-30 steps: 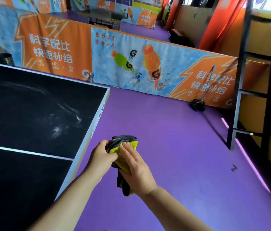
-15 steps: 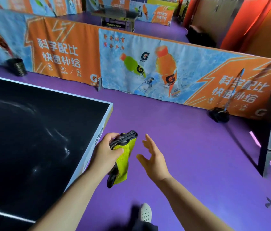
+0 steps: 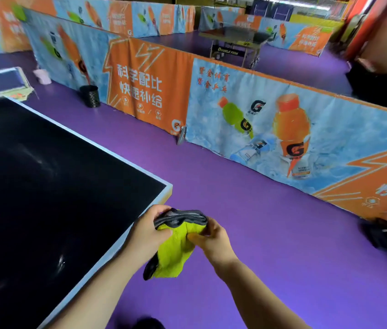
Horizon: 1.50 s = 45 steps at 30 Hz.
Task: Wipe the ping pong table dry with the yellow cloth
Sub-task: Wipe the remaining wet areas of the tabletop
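Purple floor (image 3: 247,210) beneath us, ping pong table (image 3: 45,186) to our left. Our left hand (image 3: 149,231) and right hand (image 3: 214,241) both clamp the yellow cloth (image 3: 176,248), held just off the table's corner. We should fold it flat, yellow face down, before pressing onto the top.

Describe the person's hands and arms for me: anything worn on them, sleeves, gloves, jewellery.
Both are bare. The left hand and right hand wear no gloves, and no rings show on the fingers in view. The left forearm and right forearm carry no sleeve, watch or band down to the picture's bottom edge; nothing past that is visible.
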Each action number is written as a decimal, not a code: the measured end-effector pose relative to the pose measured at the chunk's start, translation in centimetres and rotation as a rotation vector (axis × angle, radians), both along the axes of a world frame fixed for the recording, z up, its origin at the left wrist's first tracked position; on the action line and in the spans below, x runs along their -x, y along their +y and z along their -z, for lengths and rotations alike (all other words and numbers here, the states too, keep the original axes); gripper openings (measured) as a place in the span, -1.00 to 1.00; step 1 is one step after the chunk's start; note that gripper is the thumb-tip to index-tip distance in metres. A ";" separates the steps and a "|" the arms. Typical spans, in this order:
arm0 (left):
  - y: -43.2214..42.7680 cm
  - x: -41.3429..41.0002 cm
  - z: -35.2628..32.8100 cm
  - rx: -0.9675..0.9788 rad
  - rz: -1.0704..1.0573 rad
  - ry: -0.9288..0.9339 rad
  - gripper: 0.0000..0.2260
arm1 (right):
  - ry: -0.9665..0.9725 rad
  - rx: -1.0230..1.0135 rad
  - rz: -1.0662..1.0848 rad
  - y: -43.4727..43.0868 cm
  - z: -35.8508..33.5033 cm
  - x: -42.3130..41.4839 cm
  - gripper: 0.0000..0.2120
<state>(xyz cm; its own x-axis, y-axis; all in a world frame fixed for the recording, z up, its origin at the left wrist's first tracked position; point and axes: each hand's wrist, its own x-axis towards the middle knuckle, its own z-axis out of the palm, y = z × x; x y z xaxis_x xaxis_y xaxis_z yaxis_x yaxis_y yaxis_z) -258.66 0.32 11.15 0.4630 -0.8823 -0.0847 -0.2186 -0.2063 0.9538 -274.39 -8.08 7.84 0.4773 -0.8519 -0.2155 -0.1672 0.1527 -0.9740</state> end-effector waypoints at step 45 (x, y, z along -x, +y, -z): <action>-51.8 -24.0 4.3 -0.508 -0.905 -0.150 -0.79 | 0.228 0.460 -1.096 -64.5 3.9 -39.9 -0.85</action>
<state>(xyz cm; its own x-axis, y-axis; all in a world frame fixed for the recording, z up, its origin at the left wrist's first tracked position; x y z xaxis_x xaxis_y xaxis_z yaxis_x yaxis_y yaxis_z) -234.66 -51.45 6.86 0.9688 -0.0784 -0.2352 0.1081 -0.7203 0.6852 -234.46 -72.63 3.90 0.9843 -0.0385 -0.1722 -0.1662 -0.5302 -0.8314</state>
